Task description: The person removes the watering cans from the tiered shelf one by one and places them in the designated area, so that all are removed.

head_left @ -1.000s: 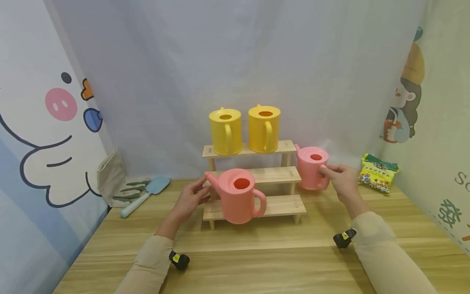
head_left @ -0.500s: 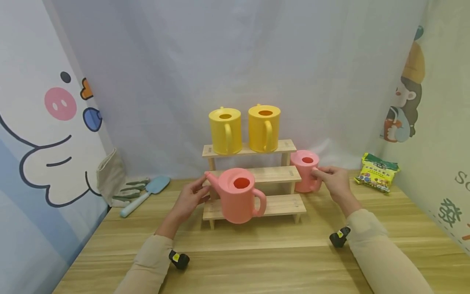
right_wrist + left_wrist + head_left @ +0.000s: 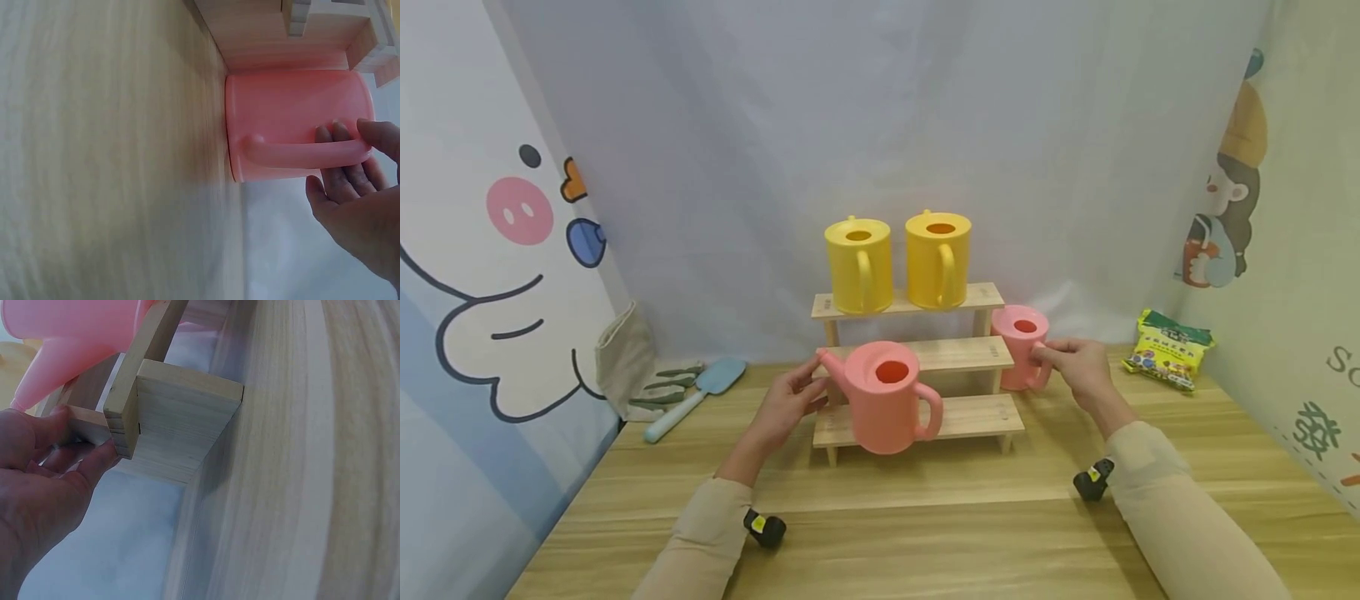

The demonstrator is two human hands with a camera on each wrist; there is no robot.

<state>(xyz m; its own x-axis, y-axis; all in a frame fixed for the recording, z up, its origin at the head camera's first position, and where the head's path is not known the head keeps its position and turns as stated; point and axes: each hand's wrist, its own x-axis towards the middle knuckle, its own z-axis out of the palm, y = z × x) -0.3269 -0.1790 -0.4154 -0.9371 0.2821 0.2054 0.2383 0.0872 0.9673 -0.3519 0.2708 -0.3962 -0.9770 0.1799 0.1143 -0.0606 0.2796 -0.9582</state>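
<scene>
My right hand [image 3: 1081, 367] grips the handle of a pink watering can [image 3: 1018, 329]; in the right wrist view, fingers pass behind the handle [image 3: 300, 153] and the thumb lies on its upper end. That can stands upright on the table against the right side of a three-step wooden stand [image 3: 970, 356]; its spout is hidden. At the stand's left end, my left hand [image 3: 784, 407] holds the wood between thumb and fingers [image 3: 100, 459], close to the spout tip of a second pink watering can [image 3: 883, 408]. This one is on the lowest step, spout left, handle right.
Two yellow watering cans [image 3: 859, 271] stand on the top step. A pale blue trowel [image 3: 696, 402] and a glove [image 3: 628, 362] lie at the left. A yellow-green packet [image 3: 1168, 350] lies at the far right. Curtains enclose the table [image 3: 910, 533].
My right hand has moved the pink watering can left, up against the stand, and its spout has gone out of sight. The left hand and the other cans have stayed put.
</scene>
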